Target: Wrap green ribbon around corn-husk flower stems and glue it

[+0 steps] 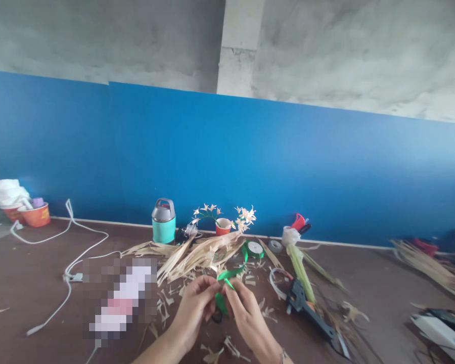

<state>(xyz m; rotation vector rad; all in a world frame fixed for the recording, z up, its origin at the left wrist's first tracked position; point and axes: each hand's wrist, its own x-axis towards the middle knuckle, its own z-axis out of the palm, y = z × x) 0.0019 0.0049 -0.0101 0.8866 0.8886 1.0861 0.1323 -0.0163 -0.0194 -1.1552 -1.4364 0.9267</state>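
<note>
My left hand (pixel 194 306) and my right hand (pixel 243 308) meet low in the middle of the view, fingertips pinched together on a strip of green ribbon (pixel 227 276). The strip runs up and to the right to a green ribbon spool (pixel 254 248) on the brown table (pixel 30 288). Another piece of the green ribbon hangs down between my hands. Under them something dark and ring-shaped shows, too hidden to name. Dried pale leaf strips (pixel 197 255) lie heaped just beyond my fingers.
A black glue gun (pixel 307 309) lies right of my hands beside a green stalk bundle (pixel 301 265). At the blue wall stand a teal jug (pixel 163 221), a red cup with straw flowers (pixel 223 222), tape rolls (pixel 276 246), and a white cable (pixel 72 253) at left.
</note>
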